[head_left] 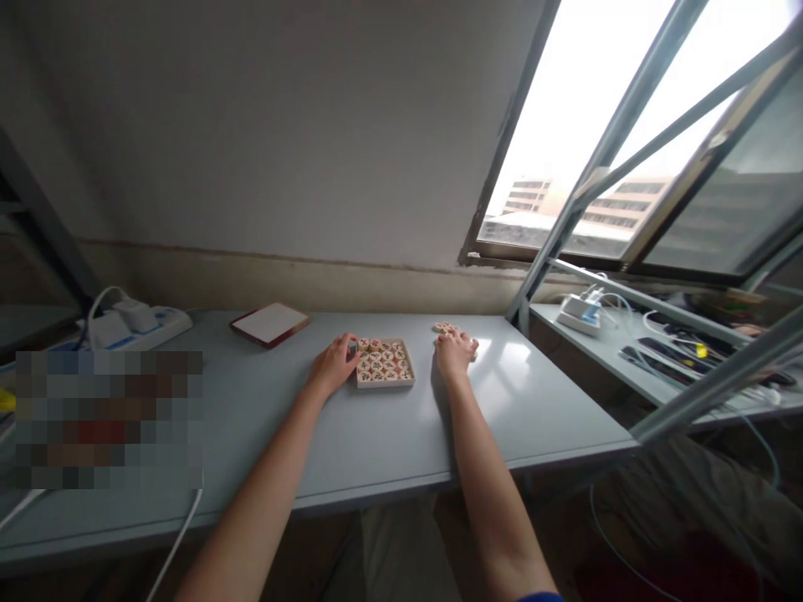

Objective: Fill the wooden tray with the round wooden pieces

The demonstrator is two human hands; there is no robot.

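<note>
A shallow white box (386, 385) of round wooden Chinese chess pieces (389, 361) sits on the table in front of me. The pieces lie in rows and carry dark and red characters. My left hand (335, 364) is at the box's left side, its thumb and fingers curled against the edge. To the right of the box, my right hand (454, 351) is low over the tabletop with bent fingers. A few loose chess pieces (444, 326) lie just beyond those fingertips. What is under the right fingers is hidden.
A red-edged lid (269, 324) with a pale face lies at the back left. Further left is a white power strip (160, 326) with plugs. A metal frame post (552, 226) rises at the right. Beyond it, another desk (602, 359) holds cables and chargers.
</note>
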